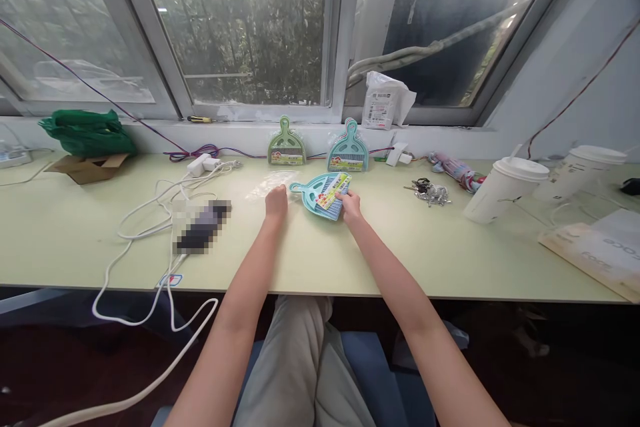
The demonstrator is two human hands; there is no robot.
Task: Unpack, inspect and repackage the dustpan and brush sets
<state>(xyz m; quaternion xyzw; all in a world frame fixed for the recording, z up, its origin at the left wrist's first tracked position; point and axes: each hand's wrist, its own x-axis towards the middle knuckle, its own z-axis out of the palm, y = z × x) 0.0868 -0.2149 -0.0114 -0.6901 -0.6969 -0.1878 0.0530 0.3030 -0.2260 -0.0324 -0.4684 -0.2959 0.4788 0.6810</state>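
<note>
My right hand (351, 205) grips the bristle end of a turquoise plastic dustpan-and-brush set (309, 197) with a printed card label (334, 191), mid-table (465, 260). Left hand (277, 203): curled closed just beside the set's handle; contents, if any, I cannot tell. Crumpled clear plastic (263, 188) lies beyond it. Farther back, I log a pale green set (286, 158) and another turquoise set (347, 163), both upright.
</note>
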